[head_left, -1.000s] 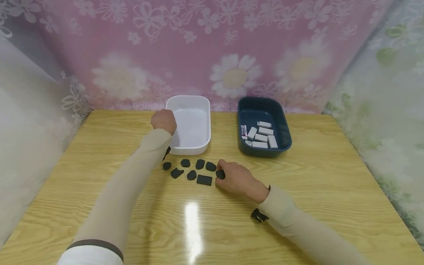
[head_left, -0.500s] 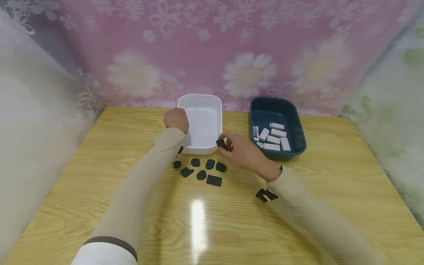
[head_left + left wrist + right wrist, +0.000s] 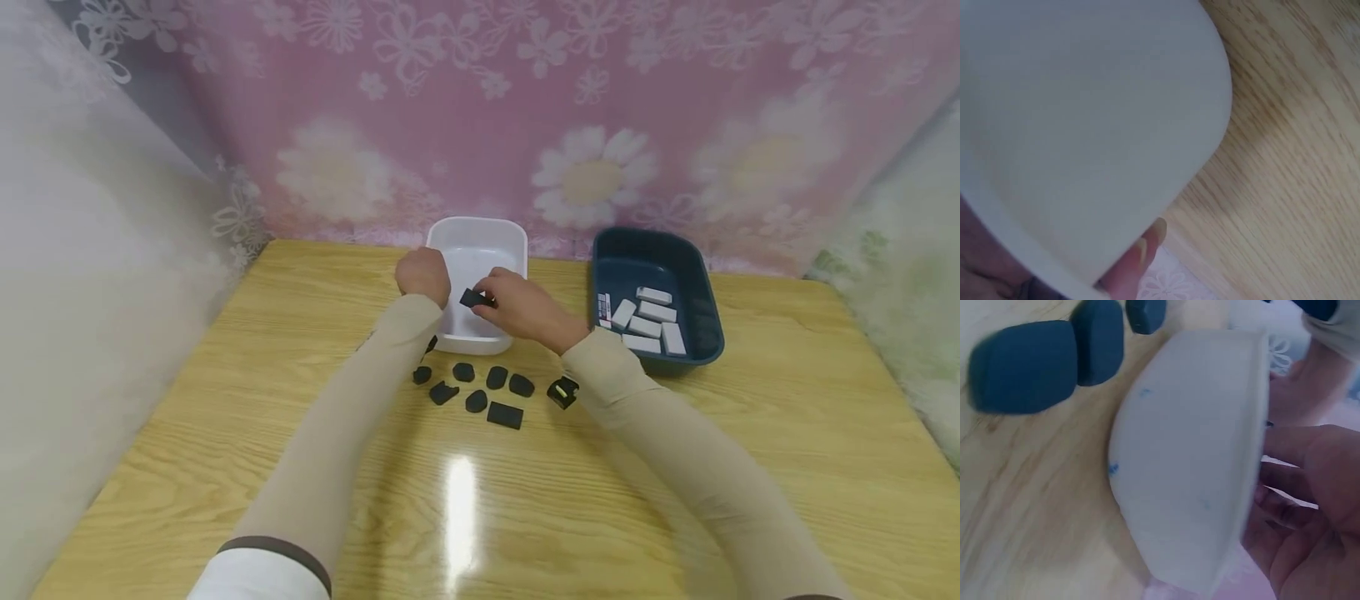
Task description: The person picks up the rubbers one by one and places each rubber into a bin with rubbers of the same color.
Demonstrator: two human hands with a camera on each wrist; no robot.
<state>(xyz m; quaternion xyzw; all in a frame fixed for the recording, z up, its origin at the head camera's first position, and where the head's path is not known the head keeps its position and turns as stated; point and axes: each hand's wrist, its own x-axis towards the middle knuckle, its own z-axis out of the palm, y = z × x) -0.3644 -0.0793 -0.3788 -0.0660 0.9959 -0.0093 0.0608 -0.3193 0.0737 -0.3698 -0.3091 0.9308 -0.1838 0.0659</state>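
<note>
Carried farther left since half a second ago, from beside the near right corner of the white tub (image 3: 477,233) to above its inside: a black block (image 3: 471,297), in the right hand (image 3: 525,308). Held with fingers and thumb drawn in just enough to pinch one end, with the other end jutting out to the left. Curled over the tub's left rim with the left hand (image 3: 422,275), seemingly for steadying; in the left wrist view, fingertips (image 3: 1159,229) beside the white wall. Best, as a judgement, to lower the block near the tub's floor before parting the fingers, keep knuckles off the right rim, and hold the tub firm. On the table (image 3: 225,417), just in front of the tub's near edge, seven dark pieces (image 3: 476,402). Near the table's far edge, right of middle, a navy tub (image 3: 645,246) with white blocks (image 3: 657,312) inside.
</note>
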